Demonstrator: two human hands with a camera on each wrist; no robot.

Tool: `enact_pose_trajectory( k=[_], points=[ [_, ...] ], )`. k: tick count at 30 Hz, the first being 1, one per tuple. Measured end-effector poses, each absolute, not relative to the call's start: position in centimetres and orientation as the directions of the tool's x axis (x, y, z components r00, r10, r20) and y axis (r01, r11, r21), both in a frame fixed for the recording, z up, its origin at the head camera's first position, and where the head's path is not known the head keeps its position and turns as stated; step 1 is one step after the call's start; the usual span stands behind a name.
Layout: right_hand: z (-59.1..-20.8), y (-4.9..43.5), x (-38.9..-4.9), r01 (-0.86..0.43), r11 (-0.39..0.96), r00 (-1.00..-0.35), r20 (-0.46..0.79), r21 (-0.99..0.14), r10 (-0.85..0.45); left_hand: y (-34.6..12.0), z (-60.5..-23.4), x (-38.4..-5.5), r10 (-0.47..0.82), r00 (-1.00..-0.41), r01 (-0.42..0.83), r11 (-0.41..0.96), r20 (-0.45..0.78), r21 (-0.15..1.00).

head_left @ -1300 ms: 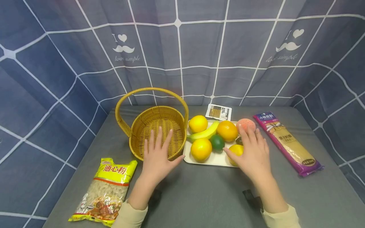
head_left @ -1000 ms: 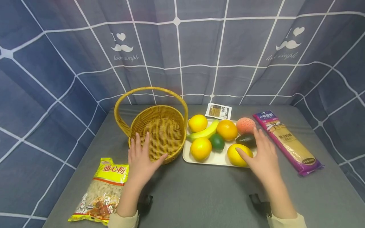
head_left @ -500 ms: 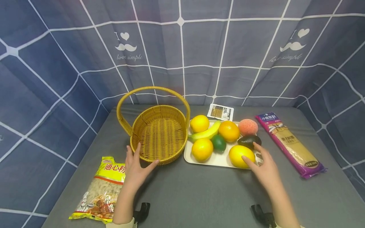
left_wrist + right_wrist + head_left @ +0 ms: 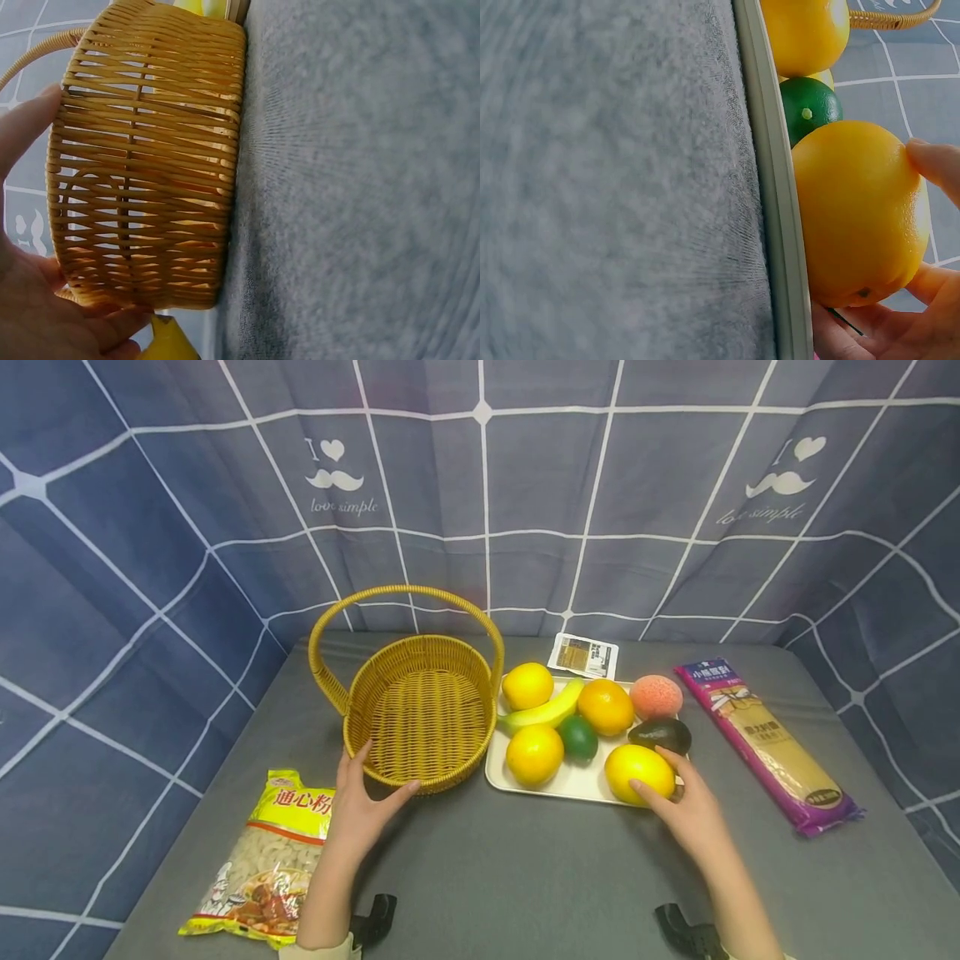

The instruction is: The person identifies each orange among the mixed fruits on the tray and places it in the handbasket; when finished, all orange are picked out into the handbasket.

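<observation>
My left hand (image 4: pixel 360 802) holds the near left side of a wicker basket (image 4: pixel 420 785), thumb at the front rim and fingers around the left side. In the left wrist view the thumb reaches the upper rim of the woven wall (image 4: pixel 142 165), fingers bent below. My right hand (image 4: pixel 690 806) grips a yellow oval fruit (image 4: pixel 637 770) at the near right corner of a white tray (image 4: pixel 555 787). The right wrist view shows the thumb (image 4: pixel 934 161) on one side of this fruit (image 4: pixel 859 217) and fingers around the other. Beside it lie a dark avocado (image 4: pixel 660 735) and a green fruit (image 4: pixel 579 739).
On the tray are also a banana (image 4: pixel 543 712), orange and yellow fruits, and a pinkish round fruit (image 4: pixel 657 696). A small packet (image 4: pixel 585 656) lies behind. A macaroni bag (image 4: pixel 270 860) lies left, a purple noodle pack (image 4: pixel 765 739) right. Tiled-pattern cloth (image 4: pixel 540 485) surrounds the table.
My left hand has come down and left from over the basket to its near left rim. My right hand has drawn back from above the tray and closed around the yellow oval fruit.
</observation>
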State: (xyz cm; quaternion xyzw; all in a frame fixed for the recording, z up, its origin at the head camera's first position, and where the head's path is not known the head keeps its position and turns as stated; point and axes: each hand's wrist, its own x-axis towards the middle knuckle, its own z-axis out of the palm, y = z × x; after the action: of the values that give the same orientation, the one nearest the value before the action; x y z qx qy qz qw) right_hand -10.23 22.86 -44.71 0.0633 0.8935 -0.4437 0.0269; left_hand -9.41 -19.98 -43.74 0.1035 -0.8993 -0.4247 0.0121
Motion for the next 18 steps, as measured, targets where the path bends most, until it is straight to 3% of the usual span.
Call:
enact_pose_trajectory(
  k=[18],
  points=[
    [-44.31, 22.70, -10.16, 0.197, 0.572, -0.980, -0.136, -0.797, 0.147, -19.91, -43.81, -9.47, -0.208, -0.977, -0.164, 0.616, -0.041, 0.771]
  ],
)
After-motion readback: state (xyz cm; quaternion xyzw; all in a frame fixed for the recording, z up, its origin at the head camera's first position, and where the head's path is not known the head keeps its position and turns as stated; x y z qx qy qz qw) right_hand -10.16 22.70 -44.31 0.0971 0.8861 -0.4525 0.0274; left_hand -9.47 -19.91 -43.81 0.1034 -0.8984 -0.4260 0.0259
